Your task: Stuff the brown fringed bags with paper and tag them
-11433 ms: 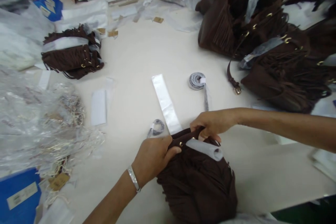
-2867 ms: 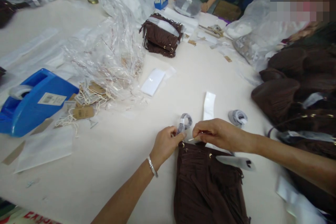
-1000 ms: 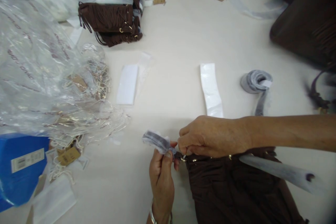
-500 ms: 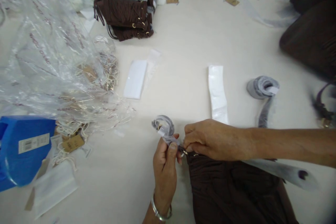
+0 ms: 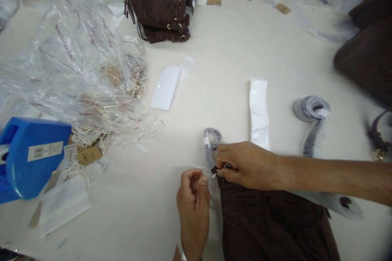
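Observation:
A dark brown gathered bag [image 5: 272, 220] lies on the table in front of me. My right hand [image 5: 245, 165] is closed at its upper left corner, pinching a small metal clip that its fingers partly cover. From that corner a coiled strap wrapped in clear film [image 5: 211, 142] extends up the table, a white piece of tape around it. My left hand [image 5: 194, 208] is just left of the bag, apart from the strap. Its fingers are loosely curled with the thumb away from them, and I see nothing in it.
A second wrapped strap roll [image 5: 310, 109] and a white strip [image 5: 259, 112] are beyond my right arm. Clear plastic bags [image 5: 76, 53], card tags [image 5: 88, 155] and a blue tape dispenser [image 5: 39, 171] fill the left. Folded brown bags [image 5: 161, 10] sit at the back.
My left hand has let go of the wrapped strap and drawn back down and slightly left. The strap coil has shifted right, beside my right hand. The view has shifted slightly.

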The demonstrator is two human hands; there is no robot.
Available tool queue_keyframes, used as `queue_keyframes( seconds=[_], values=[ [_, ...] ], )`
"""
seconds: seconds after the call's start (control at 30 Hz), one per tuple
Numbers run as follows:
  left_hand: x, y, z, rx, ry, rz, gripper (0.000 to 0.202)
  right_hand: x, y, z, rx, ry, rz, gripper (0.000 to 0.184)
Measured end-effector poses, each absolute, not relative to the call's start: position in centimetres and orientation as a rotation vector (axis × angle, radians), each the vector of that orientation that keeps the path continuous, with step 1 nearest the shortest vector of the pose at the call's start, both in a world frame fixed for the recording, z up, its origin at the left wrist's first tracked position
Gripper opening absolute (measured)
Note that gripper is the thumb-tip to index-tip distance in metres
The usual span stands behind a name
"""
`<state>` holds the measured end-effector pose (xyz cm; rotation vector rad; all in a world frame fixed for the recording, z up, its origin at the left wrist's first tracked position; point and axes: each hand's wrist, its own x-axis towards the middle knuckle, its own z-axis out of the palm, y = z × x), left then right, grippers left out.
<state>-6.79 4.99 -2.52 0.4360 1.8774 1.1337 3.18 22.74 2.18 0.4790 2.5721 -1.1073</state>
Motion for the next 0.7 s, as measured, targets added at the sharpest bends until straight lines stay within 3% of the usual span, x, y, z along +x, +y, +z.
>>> queue_keyframes(
  seconds=[0.2, 0.4, 0.7],
  values=[
    [-5.8, 5.4, -2.6, 0.593, 1.880, 1.013, 0.026, 3.4, 22.6, 2.1, 0.489, 2.562, -1.125, 0.009],
    [-6.1, 4.7, -1.7, 1.194, 1.944, 1.044, 0.014, 3.8, 22.5, 1.8, 0.482, 2.604, -1.085, 0.010],
    [-6.6, 4.7, -0.9, 0.482, 1.587, 1.339, 0.024, 4.1, 22.1, 3.5, 0.357, 2.824, -0.865, 0.015]
  ],
)
